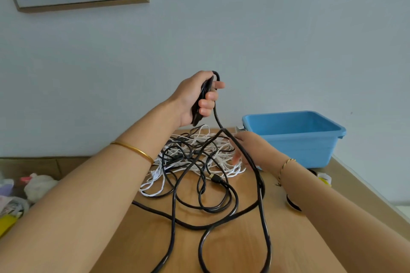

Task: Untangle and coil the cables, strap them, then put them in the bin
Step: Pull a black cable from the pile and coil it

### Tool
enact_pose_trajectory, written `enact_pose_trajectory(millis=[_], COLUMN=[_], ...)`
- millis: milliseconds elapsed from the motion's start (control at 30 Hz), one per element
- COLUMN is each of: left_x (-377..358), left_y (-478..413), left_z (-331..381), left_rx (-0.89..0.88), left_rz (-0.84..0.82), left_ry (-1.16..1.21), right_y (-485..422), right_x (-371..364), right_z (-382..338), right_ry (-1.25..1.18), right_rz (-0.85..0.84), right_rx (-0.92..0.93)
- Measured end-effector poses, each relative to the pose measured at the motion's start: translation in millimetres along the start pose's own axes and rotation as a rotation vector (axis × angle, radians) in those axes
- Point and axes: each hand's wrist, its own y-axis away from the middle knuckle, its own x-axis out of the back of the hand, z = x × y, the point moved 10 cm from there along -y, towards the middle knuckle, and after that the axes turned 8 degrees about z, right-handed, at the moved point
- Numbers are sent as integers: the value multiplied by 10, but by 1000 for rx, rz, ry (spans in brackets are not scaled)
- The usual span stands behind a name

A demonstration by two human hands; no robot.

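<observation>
Wood counter (221, 250) carries the blue bin (299, 148) at far right and the black-and-white cable tangle (193, 157) mid-counter. Coiling step: left hand (197, 99) grips gathered black cable (263, 217) loops aloft. Right hand (253, 150), blurred, fingers straight, touches the trailing strand; next move likely needs slack pulled free for another loop.

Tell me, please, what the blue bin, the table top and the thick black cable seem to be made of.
The blue bin: likely moulded plastic, uniform colour, smooth slightly glossy walls, rolled rim. The table top: wood or wood-look laminate, visible grain with a light sheen; which one is unclear. The thick black cable: rubbery or PVC jacket, matte-to-satin, bending in soft loops.
</observation>
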Motion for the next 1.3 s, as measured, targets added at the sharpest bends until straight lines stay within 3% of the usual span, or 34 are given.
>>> enact_pose_trajectory(millis=[267,367,433,533,667,867,1067,1200,1300], left_x=[-153,-188,-191,-204,-237,-303,-232,-175,-102], left_y=[111,156,159,160,186,276,218,145,94], left_z=[-204,-313,-356,-382,-403,-413,-394,-424,-412], left_rx=[256,322,340,351,358,378,343,323,278], left_rz=[-218,-277,-300,-334,-371,-450,-369,-284,-219], left_ry=[-13,-87,-106,-101,-78,45,42,20,-50], right_y=[-48,-120,-99,-9,8,-41,29,4,8], right_x=[-127,47,258,432,511,393,331,343,406], right_z=[168,49,-99,-294,-385,-416,-434,-446,-446], right_ry=[-100,-79,-255,-545,-640,-801,-897,-653,-622], right_rz=[21,136,274,352,398,207,142,285,362], right_rx=[-16,28,91,234,302,259,256,273,281])
